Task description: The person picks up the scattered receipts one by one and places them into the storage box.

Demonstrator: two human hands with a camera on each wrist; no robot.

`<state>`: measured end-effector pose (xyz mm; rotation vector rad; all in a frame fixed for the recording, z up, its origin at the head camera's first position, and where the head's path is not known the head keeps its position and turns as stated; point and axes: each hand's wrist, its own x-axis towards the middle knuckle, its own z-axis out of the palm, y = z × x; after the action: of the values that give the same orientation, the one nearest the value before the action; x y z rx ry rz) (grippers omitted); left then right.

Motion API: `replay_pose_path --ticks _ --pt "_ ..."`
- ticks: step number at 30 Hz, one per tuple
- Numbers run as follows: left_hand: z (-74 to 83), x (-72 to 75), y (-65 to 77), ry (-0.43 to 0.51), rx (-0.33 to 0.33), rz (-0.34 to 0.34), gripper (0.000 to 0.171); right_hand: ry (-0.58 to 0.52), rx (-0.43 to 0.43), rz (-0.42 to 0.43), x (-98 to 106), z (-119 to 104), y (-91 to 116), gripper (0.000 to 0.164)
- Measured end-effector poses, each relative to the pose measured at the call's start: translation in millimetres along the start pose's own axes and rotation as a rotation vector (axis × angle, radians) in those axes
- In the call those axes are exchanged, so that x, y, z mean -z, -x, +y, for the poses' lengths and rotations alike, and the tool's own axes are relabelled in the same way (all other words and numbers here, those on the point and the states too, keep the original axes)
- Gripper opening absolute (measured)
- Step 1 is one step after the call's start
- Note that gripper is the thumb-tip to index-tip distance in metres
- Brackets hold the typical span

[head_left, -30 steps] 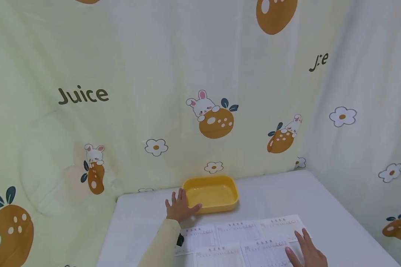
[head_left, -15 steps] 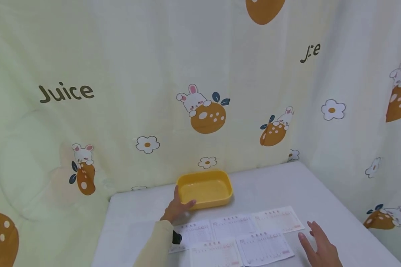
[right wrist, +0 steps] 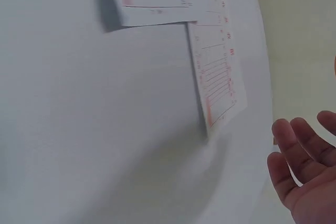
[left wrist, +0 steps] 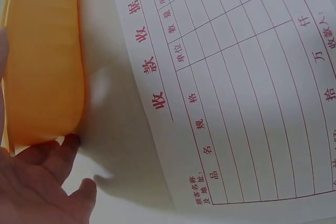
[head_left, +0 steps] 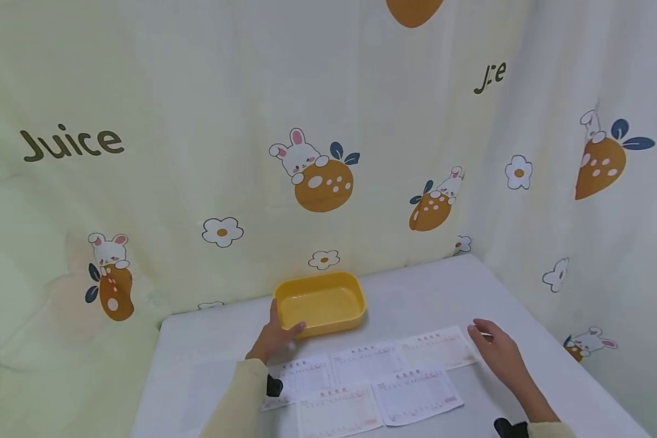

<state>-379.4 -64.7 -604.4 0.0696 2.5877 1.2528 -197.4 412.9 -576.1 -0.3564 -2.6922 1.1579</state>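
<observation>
In the head view, a yellow plastic tray [head_left: 320, 304] stands at the back of the table, nothing visible inside it. My left hand [head_left: 276, 334] holds its near left corner, the thumb along the front and fingers at the left side. The left wrist view shows fingertips [left wrist: 68, 145] curled against the lower end of the tray [left wrist: 44, 56]. My right hand [head_left: 498, 350] hovers by the right end of the receipt slips [head_left: 416, 395], its fingers loosely bent around nothing. In the right wrist view, the right hand's fingers [right wrist: 294, 145] are bent and apart, beside a slip [right wrist: 218, 77].
Several printed slips lie in two rows on the white table [head_left: 197, 340], in front of the tray. A printed curtain [head_left: 224, 152] hangs behind and along the right side. Black wrist devices [head_left: 274, 385] sit at both cuffs.
The left hand's fingers have gone from spread to closed in around the tray's corner. My right hand has shifted right and then forward beside the slips. The head view has swung right.
</observation>
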Motion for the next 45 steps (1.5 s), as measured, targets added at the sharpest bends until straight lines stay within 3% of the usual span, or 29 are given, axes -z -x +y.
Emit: replay_pose_path --ticks 5,13,19,26,34,45 --pt "-9.8 3.4 1.0 0.004 0.007 -0.004 0.124 -0.003 0.005 -0.031 -5.8 -3.8 -32.3 0.05" --pt "0.2 7.1 4.4 -0.034 0.041 -0.024 0.125 0.055 -0.067 -0.121 -12.2 9.8 -69.4 0.048" --pt "2.6 10.6 -0.2 -0.028 0.047 -0.035 0.126 0.067 -0.153 -0.175 -26.4 34.5 -74.0 0.052" --pt "1.3 7.3 -0.5 -0.038 0.031 -0.031 0.125 0.133 -0.222 -0.144 -42.3 61.3 -77.2 0.059" --pt "-2.7 4.5 -3.6 -0.03 0.043 -0.004 0.123 0.105 -0.295 -0.125 -47.5 61.1 -80.4 0.063" --pt "-1.9 5.2 -0.1 -0.039 0.058 0.005 0.124 0.104 -0.276 -0.055 -58.6 63.9 -83.0 0.047"
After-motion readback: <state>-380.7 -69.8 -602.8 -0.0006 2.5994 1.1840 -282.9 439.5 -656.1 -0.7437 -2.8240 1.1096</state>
